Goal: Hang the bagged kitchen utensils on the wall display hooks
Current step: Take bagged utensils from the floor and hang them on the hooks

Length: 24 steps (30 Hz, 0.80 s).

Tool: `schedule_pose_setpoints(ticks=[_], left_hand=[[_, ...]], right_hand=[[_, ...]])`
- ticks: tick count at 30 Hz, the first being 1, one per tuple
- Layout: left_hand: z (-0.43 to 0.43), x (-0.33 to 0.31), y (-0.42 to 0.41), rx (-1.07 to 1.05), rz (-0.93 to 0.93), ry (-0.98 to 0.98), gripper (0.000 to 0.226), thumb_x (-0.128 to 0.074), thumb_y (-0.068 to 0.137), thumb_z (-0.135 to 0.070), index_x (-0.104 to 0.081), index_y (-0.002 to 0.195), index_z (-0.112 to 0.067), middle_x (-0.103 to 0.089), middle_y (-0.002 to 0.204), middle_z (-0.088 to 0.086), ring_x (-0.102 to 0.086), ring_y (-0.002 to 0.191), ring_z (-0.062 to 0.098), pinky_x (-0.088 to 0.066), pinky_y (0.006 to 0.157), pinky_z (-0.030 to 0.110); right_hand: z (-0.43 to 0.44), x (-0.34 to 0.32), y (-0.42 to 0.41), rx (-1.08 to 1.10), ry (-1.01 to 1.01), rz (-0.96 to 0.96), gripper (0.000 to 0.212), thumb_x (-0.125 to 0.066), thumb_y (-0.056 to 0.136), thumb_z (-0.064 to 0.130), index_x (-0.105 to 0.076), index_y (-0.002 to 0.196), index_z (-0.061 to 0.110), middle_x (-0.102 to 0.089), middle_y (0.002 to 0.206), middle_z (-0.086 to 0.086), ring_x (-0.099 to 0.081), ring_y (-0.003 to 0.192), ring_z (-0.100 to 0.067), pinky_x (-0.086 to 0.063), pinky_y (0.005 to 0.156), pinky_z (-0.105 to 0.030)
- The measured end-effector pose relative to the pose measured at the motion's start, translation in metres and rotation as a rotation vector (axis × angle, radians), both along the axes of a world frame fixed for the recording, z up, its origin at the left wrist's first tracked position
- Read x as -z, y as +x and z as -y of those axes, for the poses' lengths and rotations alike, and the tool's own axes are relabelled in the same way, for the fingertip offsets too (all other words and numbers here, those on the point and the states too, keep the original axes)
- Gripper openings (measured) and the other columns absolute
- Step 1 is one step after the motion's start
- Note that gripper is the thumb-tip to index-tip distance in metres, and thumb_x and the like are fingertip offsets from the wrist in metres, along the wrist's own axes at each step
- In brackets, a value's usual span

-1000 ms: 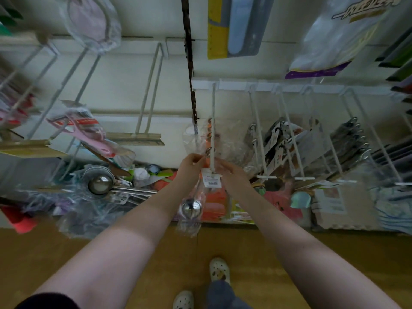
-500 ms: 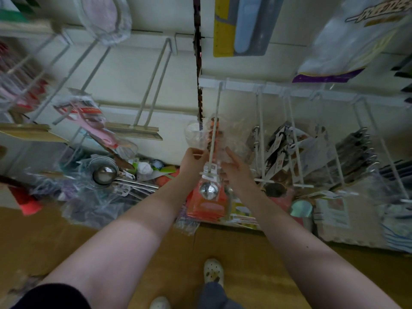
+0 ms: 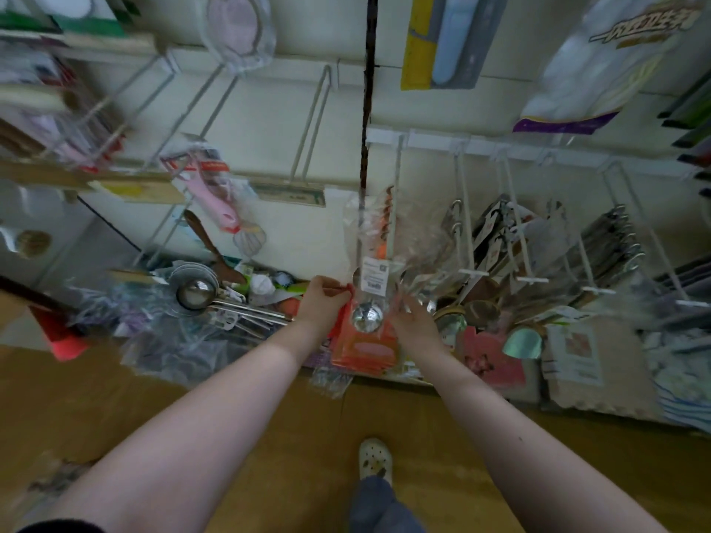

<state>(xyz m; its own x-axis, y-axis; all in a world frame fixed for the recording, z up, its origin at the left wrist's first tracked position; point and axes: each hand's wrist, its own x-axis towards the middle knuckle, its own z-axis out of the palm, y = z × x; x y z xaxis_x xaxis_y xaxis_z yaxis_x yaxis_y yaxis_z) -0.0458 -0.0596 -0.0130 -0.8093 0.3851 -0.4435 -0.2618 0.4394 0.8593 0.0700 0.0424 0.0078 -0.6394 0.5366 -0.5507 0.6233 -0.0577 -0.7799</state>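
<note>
A clear bag holding a steel ladle with a white label hangs from a long white wall hook at the centre. Its round bowl points down between my hands. My left hand pinches the bag's left edge beside the bowl. My right hand rests with relaxed, spread fingers against the crinkled plastic on the bag's right side. More clear bags hang behind it on the same hook.
A heap of bagged steel ladles lies on the low shelf at left. Orange packets stand below the hook. Hooks to the right carry dark utensils. A bare double hook juts out upper left, with a pink bagged utensil beside it.
The bagged ladle has gone up onto the hook and slid along it toward the wall. Both hands have dropped from the hook's tip to either side of the bowl.
</note>
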Motion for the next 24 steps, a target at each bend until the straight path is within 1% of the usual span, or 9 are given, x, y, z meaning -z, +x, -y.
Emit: schedule_pose_setpoints(ticks=[3,5,7,8,14,16,18,20,24], left_hand=[[0.032,-0.009,0.001,-0.013,-0.021,0.032,0.024,-0.063,0.088,-0.005,-0.049,0.108,-0.006,-0.057,0.088,0.002,-0.054,0.074,0.011,-0.042,0.049,0.007],[0.056,-0.016,-0.001,-0.027,-0.033,0.064,0.026,-0.066,0.086,-0.005,-0.051,0.107,-0.006,-0.061,0.096,0.008,-0.058,0.084,0.019,-0.048,0.057,0.014],[0.084,-0.027,-0.005,-0.049,-0.055,0.08,0.023,-0.067,0.085,-0.006,-0.052,0.104,-0.007,-0.062,0.101,0.012,-0.059,0.089,0.023,-0.05,0.072,0.027],[0.1,-0.032,-0.008,-0.061,-0.071,0.087,0.022,-0.066,0.086,-0.006,-0.053,0.103,-0.008,-0.062,0.102,0.012,-0.059,0.091,0.024,-0.049,0.078,0.031],[0.219,-0.058,-0.024,-0.143,-0.166,0.111,0.018,-0.063,0.089,-0.011,-0.061,0.107,-0.008,-0.064,0.101,0.007,-0.059,0.092,0.02,-0.047,0.081,0.03],[0.264,-0.062,-0.024,-0.198,-0.165,0.13,0.018,-0.062,0.09,-0.008,-0.06,0.109,-0.006,-0.064,0.1,0.009,-0.062,0.096,0.024,-0.052,0.085,0.032],[0.307,-0.064,-0.024,-0.287,-0.153,0.155,0.021,-0.059,0.091,-0.003,-0.058,0.112,-0.001,-0.063,0.091,0.007,-0.061,0.086,0.022,-0.053,0.07,0.017],[0.345,-0.07,-0.019,-0.376,-0.127,0.161,0.021,-0.057,0.091,-0.001,-0.058,0.112,-0.002,-0.06,0.083,0.003,-0.058,0.075,0.017,-0.048,0.055,0.013],[0.415,-0.072,-0.008,-0.523,-0.107,0.159,0.016,-0.061,0.091,-0.011,-0.061,0.107,-0.011,-0.064,0.088,0.003,-0.061,0.075,0.013,-0.048,0.058,0.019]], right_hand=[[0.035,-0.012,-0.001,0.022,-0.026,-0.018,0.035,-0.046,0.095,0.012,-0.047,0.129,0.024,-0.06,0.09,-0.003,-0.052,0.059,-0.013,-0.047,0.057,-0.021],[0.06,-0.016,-0.008,0.013,-0.027,-0.081,0.043,-0.048,0.094,0.013,-0.048,0.136,0.024,-0.057,0.074,-0.002,-0.049,0.061,-0.015,-0.051,0.066,-0.032],[0.091,-0.026,-0.016,-0.003,-0.016,-0.131,0.044,-0.052,0.094,0.016,-0.048,0.137,0.025,-0.062,0.104,-0.001,-0.053,0.088,-0.016,-0.051,0.089,-0.042],[0.107,-0.032,-0.02,-0.016,-0.015,-0.155,0.043,-0.052,0.094,0.018,-0.049,0.136,0.026,-0.06,0.116,0.0,-0.054,0.097,-0.015,-0.05,0.093,-0.038],[0.205,-0.062,-0.047,-0.235,-0.017,-0.395,0.041,-0.052,0.096,0.02,-0.05,0.136,0.026,-0.058,0.126,-0.004,-0.055,0.112,-0.012,-0.045,0.098,-0.027],[0.242,-0.068,-0.054,-0.327,-0.06,-0.487,0.04,-0.052,0.096,0.019,-0.049,0.136,0.023,-0.055,0.13,-0.002,-0.052,0.114,-0.004,-0.044,0.094,-0.016],[0.278,-0.071,-0.059,-0.422,-0.089,-0.553,0.039,-0.052,0.097,0.018,-0.05,0.135,0.023,-0.053,0.131,0.003,-0.05,0.117,-0.002,-0.043,0.089,-0.007],[0.312,-0.069,-0.063,-0.49,-0.105,-0.584,0.039,-0.053,0.096,0.023,-0.05,0.134,0.029,-0.051,0.138,0.002,-0.046,0.128,-0.008,-0.042,0.099,-0.018],[0.372,-0.072,-0.07,-0.6,-0.127,-0.565,0.035,-0.053,0.096,0.027,-0.051,0.129,0.04,-0.052,0.134,0.007,-0.047,0.122,-0.002,-0.041,0.103,-0.026]])
